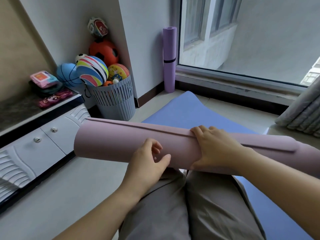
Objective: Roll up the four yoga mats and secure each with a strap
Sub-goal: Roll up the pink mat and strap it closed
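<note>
A rolled pink yoga mat [112,141] lies across my lap, its loose edge on top. My right hand [213,146] presses flat over the roll at its middle and holds it. My left hand [152,156] is just in front of the roll, fingers curled and apart, thumb touching the mat, nothing in it. A blue yoga mat [187,108] lies flat on the floor under and beyond the roll. A purple rolled mat [169,49] with a dark strap [169,61] around it stands upright in the corner by the window.
A slatted grey basket [116,101] full of balls stands by the wall at the left. A low white cabinet [39,144] with drawers runs along the left, with small packets on top. A window sill [233,84] and a curtain [301,110] are at the right.
</note>
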